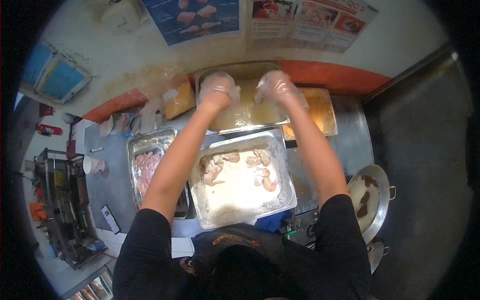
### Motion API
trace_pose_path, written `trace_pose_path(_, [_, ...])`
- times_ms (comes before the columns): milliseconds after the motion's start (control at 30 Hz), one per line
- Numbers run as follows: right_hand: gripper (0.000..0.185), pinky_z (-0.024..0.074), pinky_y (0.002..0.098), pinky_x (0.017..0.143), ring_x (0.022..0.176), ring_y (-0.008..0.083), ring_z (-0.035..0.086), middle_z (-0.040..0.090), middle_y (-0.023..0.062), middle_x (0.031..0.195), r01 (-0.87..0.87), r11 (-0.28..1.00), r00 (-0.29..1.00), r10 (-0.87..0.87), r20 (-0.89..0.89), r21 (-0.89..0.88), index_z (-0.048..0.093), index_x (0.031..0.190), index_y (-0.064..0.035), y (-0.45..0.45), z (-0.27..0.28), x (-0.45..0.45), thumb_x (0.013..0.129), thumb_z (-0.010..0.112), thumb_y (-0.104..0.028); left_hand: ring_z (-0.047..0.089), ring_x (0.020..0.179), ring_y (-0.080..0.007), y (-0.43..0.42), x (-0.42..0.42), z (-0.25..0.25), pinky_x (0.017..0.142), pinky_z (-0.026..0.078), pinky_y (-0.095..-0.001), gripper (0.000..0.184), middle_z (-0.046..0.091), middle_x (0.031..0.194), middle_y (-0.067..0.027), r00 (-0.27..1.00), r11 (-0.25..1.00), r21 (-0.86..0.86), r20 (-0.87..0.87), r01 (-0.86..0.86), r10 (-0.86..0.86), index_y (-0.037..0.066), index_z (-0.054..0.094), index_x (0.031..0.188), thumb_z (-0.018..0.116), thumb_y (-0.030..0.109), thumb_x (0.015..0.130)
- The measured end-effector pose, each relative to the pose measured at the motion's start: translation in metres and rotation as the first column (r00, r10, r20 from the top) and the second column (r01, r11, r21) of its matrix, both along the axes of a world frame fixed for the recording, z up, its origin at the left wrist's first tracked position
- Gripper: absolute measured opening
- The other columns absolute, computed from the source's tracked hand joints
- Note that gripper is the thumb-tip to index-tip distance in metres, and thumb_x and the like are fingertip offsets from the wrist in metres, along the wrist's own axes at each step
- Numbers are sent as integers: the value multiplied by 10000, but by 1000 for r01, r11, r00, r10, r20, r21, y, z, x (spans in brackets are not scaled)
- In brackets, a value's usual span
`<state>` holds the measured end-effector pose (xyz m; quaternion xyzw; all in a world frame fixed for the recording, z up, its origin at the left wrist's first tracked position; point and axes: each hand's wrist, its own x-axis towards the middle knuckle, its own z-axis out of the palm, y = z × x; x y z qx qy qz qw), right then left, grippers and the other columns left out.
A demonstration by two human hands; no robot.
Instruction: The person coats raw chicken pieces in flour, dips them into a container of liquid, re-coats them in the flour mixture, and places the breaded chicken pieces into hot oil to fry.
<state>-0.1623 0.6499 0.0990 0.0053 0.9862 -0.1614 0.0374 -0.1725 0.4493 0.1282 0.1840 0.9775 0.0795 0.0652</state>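
Note:
Both my hands wear clear plastic gloves and hover over the far metal pan [250,129] of cloudy yellowish liquid. My left hand [218,86] is at the pan's left side, its fingers curled and blurred. Toward the right side, my right hand [278,87] is also curled, with a small greyish bit showing at its inner edge. What either hand holds is too smeared to name. Nearer my body stands a tray of white flour [230,197]. Floured chicken pieces [212,167] lie at its left, and more chicken pieces [265,179] at its right.
Left of the flour, a metal tray holds raw chicken [146,167]. An orange-yellow pan [320,112] stands at the far right, a bag of orange crumbs [179,101] at the far left. A paper cup [93,165], phone [110,219] and large frying pan [372,200] flank the work area.

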Motion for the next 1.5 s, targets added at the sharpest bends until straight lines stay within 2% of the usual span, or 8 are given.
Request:
trace_pose_path(233, [220,513,323,691,769,187,667,695,97,825,15,664,914,-312,-259,-748,700,775,-74,-9,74,43,619,790,-199,618,942,-342,-31,41,83,835,484,-410,345,665,970,-164,989,970,228,-100,-83,108,88,719,881,511,362,851])
trace_pose_path(400, [154,510,301,678,748,144,646,693,78,805,77,984,950,-122,-288,-162,697,766,-91,-17,-52,33,688,759,-208,635,878,-357,-35,25,-13,808,497,-411,346,662,941,-184,979,987,95,-141,-131,144,79,713,860,568,390,825])
trace_pose_path(600, [149,497,323,618,675,138,609,674,67,769,217,554,936,-353,10,-803,656,759,-45,-47,32,121,675,736,-138,631,816,-351,-61,106,33,749,505,-393,355,664,877,-190,987,974,194,-80,-120,137,42,672,789,651,390,724])
trace_pose_path(967, [355,506,315,843,907,203,651,681,126,1031,-4,737,939,236,251,-676,663,1103,-88,-71,-57,259,753,676,-151,576,978,-380,-98,249,-43,887,449,-416,412,599,1069,-247,837,937,350,514,-7,-186,1,626,1065,671,231,726])
trace_pose_path(1133, [349,448,407,934,1060,354,585,620,178,1150,180,918,972,-111,207,-353,652,1103,-81,-64,-73,244,839,477,-227,608,931,-350,-93,283,-113,832,480,-422,342,625,960,-230,978,884,447,-80,-138,193,-39,613,1043,586,107,734])
trace_pose_path(1200, [372,425,428,955,1079,381,568,606,189,1171,438,881,847,-337,411,-181,654,1096,-75,-75,-102,225,850,441,-254,609,900,-315,-85,290,-144,805,494,-392,343,610,1001,-201,859,627,589,321,-510,398,-31,594,1065,574,103,750])
trace_pose_path(1267, [413,404,458,966,1085,400,558,592,202,1187,237,960,887,-153,437,-146,656,1089,-62,-73,-199,198,863,409,-304,596,883,-281,-84,287,-165,795,501,-358,351,587,1052,-170,292,135,281,954,-950,70,-20,571,1095,565,116,772])
trace_pose_path(1500, [516,434,460,894,1020,401,582,621,259,1046,47,994,951,-13,309,-100,656,971,25,-136,-187,193,910,322,-364,568,768,-230,-65,270,-175,671,478,-344,169,579,879,-105,163,-366,139,986,-920,-36,28,612,933,520,123,827])
